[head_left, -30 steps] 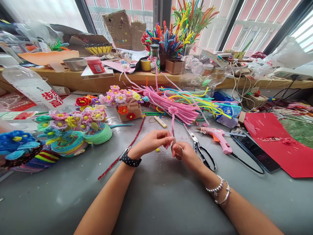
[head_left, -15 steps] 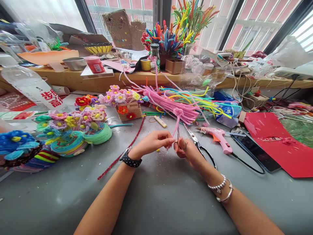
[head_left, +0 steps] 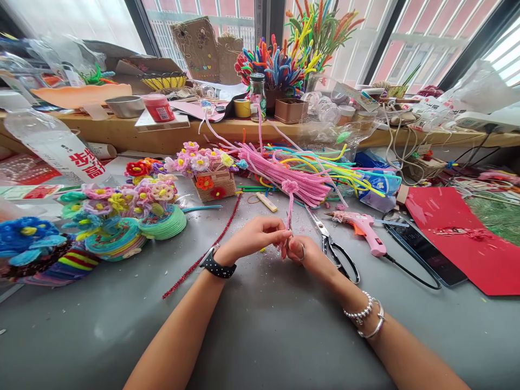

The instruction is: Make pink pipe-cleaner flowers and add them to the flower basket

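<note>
Grey tabletop, pink pipe-cleaner flower, wooden ledge, windows behind.

The right hand hides most of the small scissors; the pink stem disappears between fingers. At three o'clock, the red sheet runs off-frame.

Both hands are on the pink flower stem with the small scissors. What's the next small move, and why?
Probably close the small scissors on the lower end of the pink flower stem. The left hand pinches the stem right beside the right hand, whose grip holds the scissors there; the flower head stands upright above, so the stem looks steady.
</note>
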The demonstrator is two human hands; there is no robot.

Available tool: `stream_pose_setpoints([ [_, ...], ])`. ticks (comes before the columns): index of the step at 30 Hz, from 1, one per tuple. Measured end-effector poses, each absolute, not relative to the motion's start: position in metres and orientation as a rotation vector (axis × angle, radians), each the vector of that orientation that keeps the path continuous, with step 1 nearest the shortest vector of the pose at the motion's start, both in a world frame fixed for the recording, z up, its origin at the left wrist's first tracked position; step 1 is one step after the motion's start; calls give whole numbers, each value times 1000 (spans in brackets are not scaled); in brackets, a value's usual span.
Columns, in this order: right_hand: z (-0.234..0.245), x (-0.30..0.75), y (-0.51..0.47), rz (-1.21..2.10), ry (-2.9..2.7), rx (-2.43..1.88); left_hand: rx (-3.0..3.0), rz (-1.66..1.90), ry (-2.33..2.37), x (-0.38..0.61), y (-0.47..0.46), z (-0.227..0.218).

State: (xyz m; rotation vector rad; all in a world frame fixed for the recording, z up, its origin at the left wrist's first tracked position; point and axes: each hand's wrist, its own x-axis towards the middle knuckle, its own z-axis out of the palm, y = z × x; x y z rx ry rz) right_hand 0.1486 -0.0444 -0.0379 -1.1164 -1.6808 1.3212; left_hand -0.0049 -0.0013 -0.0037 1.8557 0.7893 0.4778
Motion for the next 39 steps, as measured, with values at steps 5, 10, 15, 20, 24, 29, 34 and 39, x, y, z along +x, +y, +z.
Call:
stream_pose_setpoints([
  [5, -43, 145, -47, 1297, -1585, -1128, 1826, 523, 817, -3, -2, -2],
  [10, -43, 144, -46, 1288, -1572, -1149, 1797, 536, 797, -3, -2, -1],
  [15, -41, 144, -45, 1292, -1562, -1158, 1788, 550, 783, -4, -1, -2],
  [20, -43, 145, -46, 1346, -1611, -1056, 1786, 521, 775, -4, -2, -1],
  [24, -45, 147, -46, 1374, -1636, -996, 1802, 391, 734, -6, -3, 1],
  [29, -46, 149, -46, 1361, -1602, -1003, 1826, 395, 738, -7, -3, 1],
  [34, -44, 147, -46, 1392, -1526, -1020, 1823, 404, 787, -6, -2, 1],
  [39, -41, 145, -45, 1387, -1507, -1035, 1821, 422, 824, -6, -2, 3],
])
